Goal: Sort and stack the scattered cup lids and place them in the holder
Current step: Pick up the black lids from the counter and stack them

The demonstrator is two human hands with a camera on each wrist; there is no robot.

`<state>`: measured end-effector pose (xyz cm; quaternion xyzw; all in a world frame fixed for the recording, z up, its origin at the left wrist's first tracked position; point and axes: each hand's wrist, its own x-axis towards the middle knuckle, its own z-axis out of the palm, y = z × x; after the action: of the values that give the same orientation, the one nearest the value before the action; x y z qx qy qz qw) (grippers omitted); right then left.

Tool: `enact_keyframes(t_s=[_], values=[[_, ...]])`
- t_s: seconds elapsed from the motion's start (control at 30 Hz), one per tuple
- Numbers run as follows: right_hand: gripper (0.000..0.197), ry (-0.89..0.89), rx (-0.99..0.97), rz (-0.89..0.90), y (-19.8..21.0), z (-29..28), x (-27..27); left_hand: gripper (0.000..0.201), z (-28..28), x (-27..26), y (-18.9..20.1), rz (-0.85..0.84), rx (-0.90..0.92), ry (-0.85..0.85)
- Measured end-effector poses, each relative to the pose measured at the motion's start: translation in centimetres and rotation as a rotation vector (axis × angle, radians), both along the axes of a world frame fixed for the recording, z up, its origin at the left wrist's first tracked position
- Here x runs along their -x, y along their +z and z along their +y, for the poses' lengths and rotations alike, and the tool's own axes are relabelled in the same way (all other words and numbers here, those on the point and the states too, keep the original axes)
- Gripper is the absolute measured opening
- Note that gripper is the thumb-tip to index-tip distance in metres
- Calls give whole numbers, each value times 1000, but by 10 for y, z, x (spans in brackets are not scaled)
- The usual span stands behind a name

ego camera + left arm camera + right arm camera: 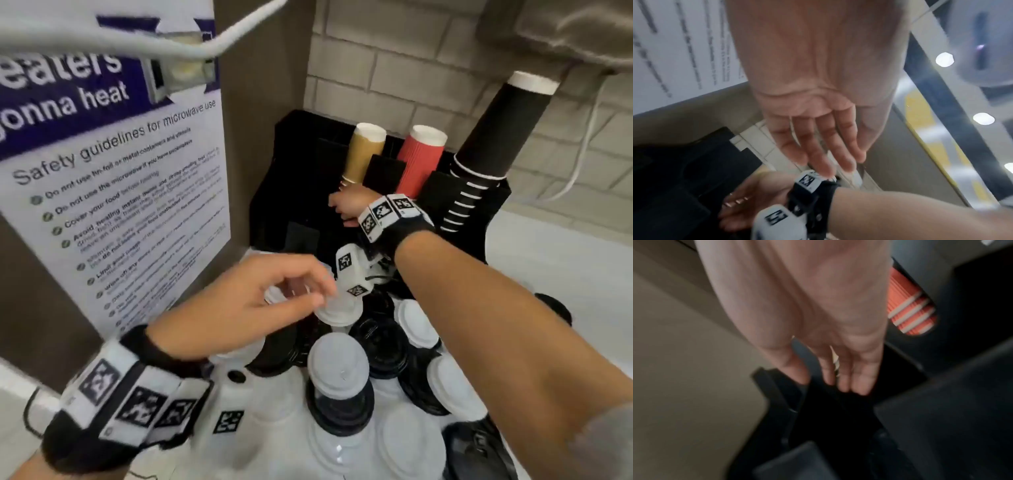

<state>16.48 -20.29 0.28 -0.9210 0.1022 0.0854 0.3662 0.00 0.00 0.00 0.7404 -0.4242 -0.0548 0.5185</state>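
Note:
Loose white lids (416, 323), black lids (380, 346) and frosted clear lids (337, 363) lie heaped in front of the black holder (274, 192). My left hand (322, 293) hovers over a small stack of white lids (339, 313), fingers loosely bent; in the left wrist view the left hand (826, 154) shows relaxed fingers holding nothing. My right hand (342, 205) reaches down into a holder compartment. The right wrist view shows the right hand (838, 382) with straight fingers pointing into the dark slot of the holder (941, 418); what lies in the slot is hidden.
Upside-down cup stacks stand in the holder's back row: tan cups (364, 150), red cups (423, 161) and black cups (493, 137). A microwave safety poster (120, 171) covers the panel on the left. A brick wall (394, 51) closes the back.

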Motion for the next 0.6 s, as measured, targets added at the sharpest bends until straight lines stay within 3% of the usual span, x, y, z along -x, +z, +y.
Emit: enact_keyframes(t_s=[0.1,0.3,0.43,0.6], values=[[36,58,300,154,-13,7,-14,10,-11,-23,4,128,216,133],[40,336,771,200,-56,12,-24,12,-14,-52,-4,201,321,253],[43,400,833,281,-60,14,-30,13,-13,-54,-12,232,377,291],[45,491,958,223,-58,8,-31,14,-10,-56,-17,226,375,321]])
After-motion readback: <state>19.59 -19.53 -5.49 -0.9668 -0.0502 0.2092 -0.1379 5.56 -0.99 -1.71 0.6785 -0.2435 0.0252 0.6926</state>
